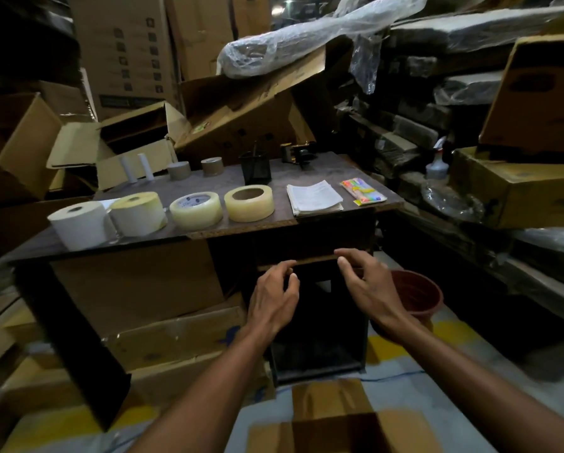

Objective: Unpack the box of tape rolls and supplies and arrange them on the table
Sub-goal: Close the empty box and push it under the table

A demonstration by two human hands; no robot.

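On the dark table [306,178], a front row holds two white paper rolls [78,225] [139,213] and two clear tape rolls [196,208] [249,199], then a paper stack [313,197] and a pack of coloured markers [364,191]. Behind stand two brown tape rolls [179,171] [212,165], two white tubes [128,170], a black mesh holder [256,168] and a tape dispenser [298,152]. An open cardboard box [336,423] sits on the floor below me. My left hand [274,295] and my right hand [367,284] hover empty in front of the table's edge, fingers spread.
Stacked and tipped cardboard boxes [241,116] crowd the back and left. Wrapped bundles [437,103] fill shelves on the right. A reddish plastic pot [417,294] stands on the floor under my right hand. A dark open cabinet [316,354] sits under the table.
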